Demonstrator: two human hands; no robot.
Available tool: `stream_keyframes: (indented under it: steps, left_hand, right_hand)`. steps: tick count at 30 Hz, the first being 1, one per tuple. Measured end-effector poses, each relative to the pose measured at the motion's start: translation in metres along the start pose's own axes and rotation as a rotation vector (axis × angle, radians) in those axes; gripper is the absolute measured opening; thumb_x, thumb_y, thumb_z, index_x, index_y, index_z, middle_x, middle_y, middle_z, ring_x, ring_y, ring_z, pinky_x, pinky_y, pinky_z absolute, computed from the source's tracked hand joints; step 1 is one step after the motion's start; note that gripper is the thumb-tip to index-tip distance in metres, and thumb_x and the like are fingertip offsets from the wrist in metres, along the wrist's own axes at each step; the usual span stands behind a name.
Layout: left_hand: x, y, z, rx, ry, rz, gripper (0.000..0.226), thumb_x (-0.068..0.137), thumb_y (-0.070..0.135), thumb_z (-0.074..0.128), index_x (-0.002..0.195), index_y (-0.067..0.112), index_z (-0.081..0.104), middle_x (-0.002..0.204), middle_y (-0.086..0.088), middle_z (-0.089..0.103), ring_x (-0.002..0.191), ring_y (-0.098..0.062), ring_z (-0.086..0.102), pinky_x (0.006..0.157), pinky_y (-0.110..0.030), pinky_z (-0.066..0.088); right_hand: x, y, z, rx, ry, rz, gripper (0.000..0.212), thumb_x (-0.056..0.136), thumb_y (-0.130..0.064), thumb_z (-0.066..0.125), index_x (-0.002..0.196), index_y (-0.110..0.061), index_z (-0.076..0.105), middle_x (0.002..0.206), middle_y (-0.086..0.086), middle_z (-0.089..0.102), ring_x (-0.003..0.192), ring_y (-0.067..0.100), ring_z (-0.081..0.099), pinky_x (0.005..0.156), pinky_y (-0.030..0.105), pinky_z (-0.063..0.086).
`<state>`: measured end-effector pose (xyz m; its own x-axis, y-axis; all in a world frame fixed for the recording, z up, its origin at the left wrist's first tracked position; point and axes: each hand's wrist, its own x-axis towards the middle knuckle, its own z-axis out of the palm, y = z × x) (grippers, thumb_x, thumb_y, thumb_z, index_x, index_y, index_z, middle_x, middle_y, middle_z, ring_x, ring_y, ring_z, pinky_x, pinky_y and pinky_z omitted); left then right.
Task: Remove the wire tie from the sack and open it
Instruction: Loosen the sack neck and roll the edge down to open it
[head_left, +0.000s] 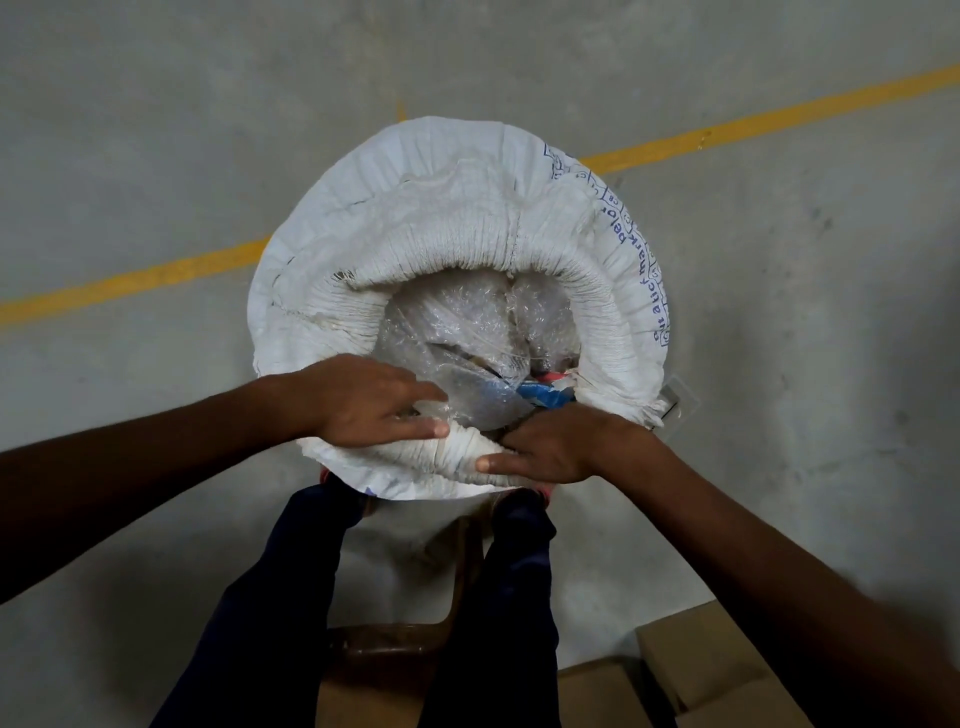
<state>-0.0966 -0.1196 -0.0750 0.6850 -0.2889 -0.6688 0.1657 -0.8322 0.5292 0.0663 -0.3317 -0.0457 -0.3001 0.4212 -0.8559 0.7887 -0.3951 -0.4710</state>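
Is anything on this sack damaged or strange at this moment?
Yes, a little. The white woven sack has frayed, loose threads along its rolled-down rim, clearest at the left and right edges. Nothing has spilled: the bubble wrap sits inside. No wire tie is visible.

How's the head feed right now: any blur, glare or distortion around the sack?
Head view: dim, even light with no glare; sack and both hands, left hand and right hand, fairly sharp; right forearm smeared by blur at lower right; the wide lens bends the yellow floor line.
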Motion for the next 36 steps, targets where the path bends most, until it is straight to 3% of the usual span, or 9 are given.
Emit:
stream_keyframes:
  steps: [5, 7, 12, 16, 20, 26, 29, 33, 36]
  left_hand:
    - [0.004, -0.004, -0.01, -0.113, 0.203, -0.096, 0.088, 0.088, 0.088, 0.019, 0.161, 0.039, 0.03, 0.153, -0.004, 0.054, 0.133, -0.026, 0.06, 0.107, -0.041, 0.049]
    - [0.008, -0.004, -0.015, -0.232, 0.293, -0.145, 0.087, 0.092, 0.084, 0.03, 0.164, 0.037, 0.023, 0.159, -0.01, 0.05, 0.134, -0.031, 0.06, 0.108, -0.044, 0.049]
    - [0.029, -0.01, -0.028, -0.441, 0.551, -0.213, 0.071, 0.102, 0.043, 0.06, 0.161, 0.021, 0.028, 0.149, -0.014, 0.057, 0.111, -0.032, 0.071, 0.101, -0.048, 0.053]
    - [0.041, -0.009, -0.042, -0.608, 0.773, -0.206, 0.065, 0.097, 0.027, 0.062, 0.155, 0.012, 0.036, 0.15, -0.008, 0.057, 0.127, -0.027, 0.062, 0.11, -0.044, 0.048]
    - [0.044, -0.017, -0.06, -0.502, 0.936, -0.234, 0.063, 0.093, 0.028, 0.065, 0.149, 0.006, 0.044, 0.148, -0.013, 0.058, 0.137, -0.032, 0.055, 0.114, -0.046, 0.045]
    - [0.024, -0.052, -0.082, -0.303, 0.892, -0.264, 0.071, 0.087, 0.047, 0.07, 0.148, 0.013, 0.054, 0.143, -0.011, 0.065, 0.132, -0.031, 0.06, 0.109, -0.037, 0.046]
    - [0.01, -0.061, -0.093, -0.258, 0.839, -0.205, 0.08, 0.083, 0.051, 0.078, 0.151, 0.017, 0.053, 0.15, -0.009, 0.061, 0.138, -0.028, 0.055, 0.111, -0.028, 0.039]
    - [-0.003, -0.064, -0.108, -0.246, 0.833, -0.142, 0.092, 0.078, 0.053, 0.082, 0.156, 0.02, 0.047, 0.154, -0.006, 0.057, 0.142, -0.023, 0.051, 0.115, -0.026, 0.034]
    - [-0.008, -0.064, -0.114, -0.238, 0.827, -0.141, 0.106, 0.072, 0.06, 0.084, 0.16, 0.021, 0.04, 0.157, -0.005, 0.054, 0.142, -0.023, 0.05, 0.115, -0.029, 0.037]
  right_hand:
    - [0.014, 0.009, 0.0, -0.025, 0.275, 0.0, 0.095, 0.087, -0.092, 0.007, 0.136, -0.029, 0.059, 0.135, 0.01, 0.067, 0.126, 0.032, 0.061, 0.104, 0.046, 0.05]
    - [0.019, 0.013, 0.0, -0.01, 0.442, 0.026, 0.083, 0.092, -0.087, 0.013, 0.133, -0.032, 0.059, 0.122, 0.01, 0.07, 0.112, 0.031, 0.068, 0.09, 0.048, 0.057]
    - [0.039, 0.025, -0.014, 0.352, 1.01, 0.044, 0.043, 0.103, -0.025, 0.052, 0.145, -0.015, 0.055, 0.14, 0.013, 0.056, 0.127, 0.031, 0.056, 0.106, 0.048, 0.049]
    - [0.049, 0.034, -0.036, 0.664, 1.258, 0.12, 0.063, 0.089, 0.007, 0.05, 0.15, -0.01, 0.051, 0.151, 0.014, 0.051, 0.143, 0.029, 0.045, 0.122, 0.04, 0.034]
    - [0.044, 0.041, -0.054, 0.639, 1.37, 0.164, 0.07, 0.086, 0.008, 0.051, 0.154, -0.008, 0.045, 0.157, 0.014, 0.048, 0.15, 0.029, 0.038, 0.126, 0.031, 0.025]
    - [0.01, 0.065, -0.08, 0.426, 1.299, 0.213, 0.064, 0.088, -0.028, 0.059, 0.151, -0.023, 0.049, 0.148, 0.004, 0.059, 0.137, 0.027, 0.054, 0.112, 0.046, 0.046]
    - [-0.006, 0.078, -0.086, 0.307, 1.278, 0.108, 0.059, 0.095, -0.037, 0.065, 0.149, -0.019, 0.051, 0.144, 0.005, 0.062, 0.132, 0.024, 0.056, 0.11, 0.035, 0.045]
    - [-0.016, 0.089, -0.094, 0.247, 1.241, 0.012, 0.07, 0.099, -0.041, 0.066, 0.159, -0.017, 0.039, 0.159, 0.004, 0.048, 0.143, 0.005, 0.039, 0.113, 0.006, 0.023]
    - [-0.018, 0.087, -0.098, 0.207, 1.238, -0.025, 0.08, 0.1, -0.047, 0.063, 0.164, -0.015, 0.028, 0.168, 0.002, 0.034, 0.15, 0.001, 0.026, 0.119, 0.008, 0.017]
